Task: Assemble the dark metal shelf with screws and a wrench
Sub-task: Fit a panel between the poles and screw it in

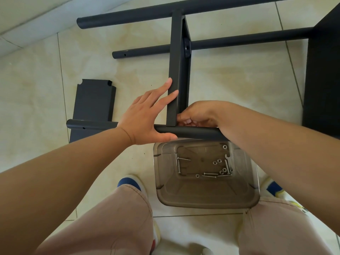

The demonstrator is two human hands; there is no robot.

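Three dark tubes (147, 13), two hands (147, 116), one clear bin (207, 201), one loose panel (93, 102)

Both arms are bare to above the elbow, with no sleeve, watch or ring visible on the left hand (145, 116) or the right hand (197, 115). The person wears loose trousers (114, 221) of pale pinkish-beige cloth with a visible seam. The shoes (131, 182) are white with blue toe caps; the right one shows also a little yellow at its side.
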